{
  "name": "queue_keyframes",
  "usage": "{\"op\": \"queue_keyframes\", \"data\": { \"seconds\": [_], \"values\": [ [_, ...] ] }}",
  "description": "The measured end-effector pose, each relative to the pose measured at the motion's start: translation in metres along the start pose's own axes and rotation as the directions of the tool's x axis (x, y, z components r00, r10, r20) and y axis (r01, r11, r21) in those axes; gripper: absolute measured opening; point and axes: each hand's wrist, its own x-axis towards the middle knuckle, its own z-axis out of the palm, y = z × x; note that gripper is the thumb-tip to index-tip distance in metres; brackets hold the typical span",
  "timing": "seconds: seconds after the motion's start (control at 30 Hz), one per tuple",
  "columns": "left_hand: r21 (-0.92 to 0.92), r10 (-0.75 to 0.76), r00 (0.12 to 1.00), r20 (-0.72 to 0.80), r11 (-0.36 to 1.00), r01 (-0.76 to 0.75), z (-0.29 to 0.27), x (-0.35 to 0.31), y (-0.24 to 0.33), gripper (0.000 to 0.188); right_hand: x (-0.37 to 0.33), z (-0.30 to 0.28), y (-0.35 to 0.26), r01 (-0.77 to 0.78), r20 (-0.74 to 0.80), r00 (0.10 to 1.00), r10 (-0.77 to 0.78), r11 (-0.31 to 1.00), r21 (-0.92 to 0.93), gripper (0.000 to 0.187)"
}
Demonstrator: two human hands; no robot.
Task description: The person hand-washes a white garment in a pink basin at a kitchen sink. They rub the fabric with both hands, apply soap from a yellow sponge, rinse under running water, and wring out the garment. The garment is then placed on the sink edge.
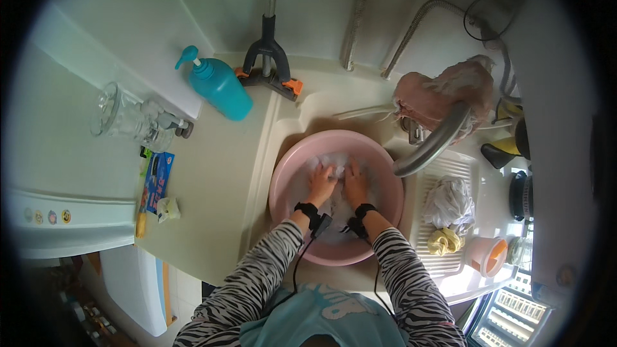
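Cream-coloured counter (212, 180) spreads around the sink, where a round pink basin (283, 196) stands with cloudy, foamy water (340, 236). At the upper right is a pinkish bundle (437, 90), whose material I cannot tell. Before it, a curved metal spout (434, 148) reaches over the basin and covers part of its right rim. To the left stand a teal pump bottle (222, 90) and, farther, a blue box (160, 183); on the right, a white cloth (448, 202) lies on the ribbed board. A dark tool with orange ends (265, 54) is cut off by the upper edge. Both hands, left (322, 184) and right (355, 186), are in the basin, slightly apart, fingers partly hidden by suds; whether they grip something, I cannot tell. Between them shows a small whitish lump (339, 171), hard to make out.
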Motion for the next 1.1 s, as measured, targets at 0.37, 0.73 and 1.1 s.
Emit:
{"op": "queue_keyframes", "data": {
  "seconds": [0.37,0.73,1.1],
  "values": [
    [-0.944,-0.157,0.961,0.229,0.206,0.259,0.001,-0.015,0.006,0.045,-0.045,-0.08,-0.062,-0.166,0.089,0.986,0.142,0.74,0.652,0.036],
    [-0.766,-0.119,0.985,0.126,0.619,0.173,0.003,-0.039,0.008,0.035,-0.028,-0.064,-0.041,-0.077,-0.191,0.972,0.134,0.958,0.278,0.023],
    [0.275,-0.13,0.988,0.086,0.956,0.102,-0.01,-0.009,-0.014,0.063,-0.021,-0.005,-0.025,0.013,-0.012,1.0,-0.014,0.993,-0.117,0.036]
  ]
}}
